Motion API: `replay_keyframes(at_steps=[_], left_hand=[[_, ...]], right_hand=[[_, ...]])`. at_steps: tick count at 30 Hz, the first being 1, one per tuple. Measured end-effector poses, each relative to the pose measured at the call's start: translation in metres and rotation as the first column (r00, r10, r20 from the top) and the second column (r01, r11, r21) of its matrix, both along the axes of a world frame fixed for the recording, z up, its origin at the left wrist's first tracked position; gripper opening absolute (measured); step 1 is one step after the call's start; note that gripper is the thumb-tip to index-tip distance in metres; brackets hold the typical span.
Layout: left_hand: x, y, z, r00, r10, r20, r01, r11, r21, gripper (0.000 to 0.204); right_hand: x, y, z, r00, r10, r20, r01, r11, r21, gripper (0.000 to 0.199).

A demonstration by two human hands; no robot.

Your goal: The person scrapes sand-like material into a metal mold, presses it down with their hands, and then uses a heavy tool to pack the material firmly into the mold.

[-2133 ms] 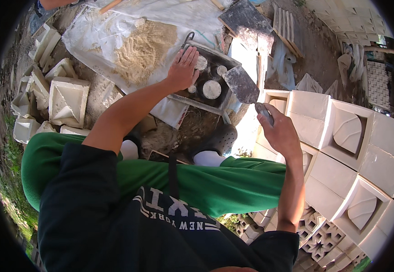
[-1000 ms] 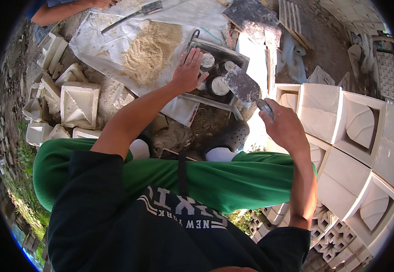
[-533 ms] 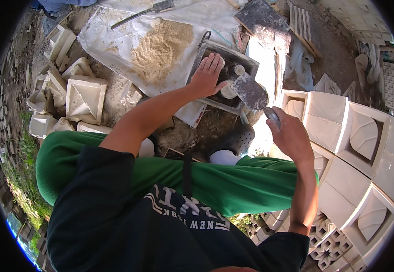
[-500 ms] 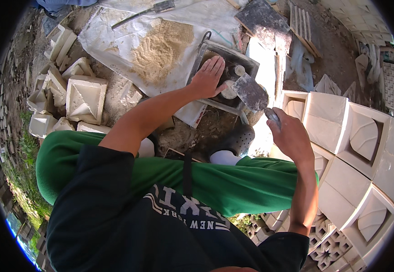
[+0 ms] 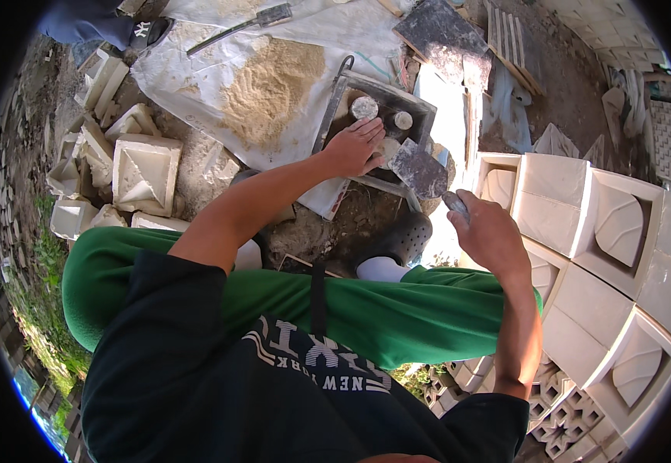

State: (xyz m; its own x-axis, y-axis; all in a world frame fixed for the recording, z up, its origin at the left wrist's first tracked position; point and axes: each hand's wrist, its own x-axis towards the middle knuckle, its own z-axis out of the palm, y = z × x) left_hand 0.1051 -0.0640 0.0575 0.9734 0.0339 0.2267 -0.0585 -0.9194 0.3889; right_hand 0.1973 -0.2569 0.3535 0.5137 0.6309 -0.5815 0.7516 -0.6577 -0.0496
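A dark square mould box [image 5: 427,127] with pale round knobs inside lies on the ground beyond my feet. My left hand [image 5: 355,148] is over it, palm down with the fingers stretched out. Its fingertips come up to the near edge of one round knob [image 5: 364,108]; whether they touch it I cannot tell. A second knob [image 5: 403,120] stands to the right, and another is partly hidden between hand and blade. In my right hand [image 5: 488,234] is a trowel, held by its handle, its flat grey blade [image 5: 420,168] over the box's near right corner.
Sandy powder [image 5: 277,89] lies heaped on a white sheet [image 5: 173,58] with a long-handled tool [image 5: 239,29]. Broken cast blocks [image 5: 146,174] are piled left, patterned pale blocks [image 5: 555,185] stacked right. Another person's shoe [image 5: 150,32] is at upper left.
My left hand has drawn back toward me, uncovering the far left knob. The trowel blade has shifted slightly left and nearer. Another person's leg and shoe have come in at upper left.
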Motion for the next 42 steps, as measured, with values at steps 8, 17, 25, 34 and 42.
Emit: replay_keyframes(at_steps=[8, 17, 25, 34, 42], left_hand=[[-0.004, 0.038, 0.0, 0.867, 0.457, 0.197, -0.449, 0.889, -0.085, 0.057], [-0.043, 0.044, -0.031, 0.87, 0.482, 0.099, -0.428, 0.841, -0.33, 0.061], [-0.063, 0.04, -0.058, 0.574, 0.722, -0.387, -0.767, 0.309, -0.562, 0.042], [-0.086, 0.061, -0.083, 0.418, 0.801, -0.428, -0.857, 0.191, -0.478, 0.039], [-0.084, 0.034, -0.069, 0.462, 0.728, -0.506, -0.877, 0.291, -0.382, 0.036]], right_hand=[[-0.008, -0.008, -0.009, 0.997, 0.07, -0.018, -0.07, 0.997, -0.016, 0.039], [-0.017, 0.0, -0.013, 0.995, 0.099, -0.021, -0.099, 0.995, -0.032, 0.037], [-0.006, 0.024, -0.05, 0.962, 0.27, 0.039, -0.273, 0.955, 0.116, 0.04], [-0.047, 0.081, -0.105, 0.936, 0.35, 0.037, -0.352, 0.929, 0.117, 0.027], [-0.041, 0.131, -0.128, 0.955, 0.298, 0.004, -0.298, 0.955, 0.012, 0.019]])
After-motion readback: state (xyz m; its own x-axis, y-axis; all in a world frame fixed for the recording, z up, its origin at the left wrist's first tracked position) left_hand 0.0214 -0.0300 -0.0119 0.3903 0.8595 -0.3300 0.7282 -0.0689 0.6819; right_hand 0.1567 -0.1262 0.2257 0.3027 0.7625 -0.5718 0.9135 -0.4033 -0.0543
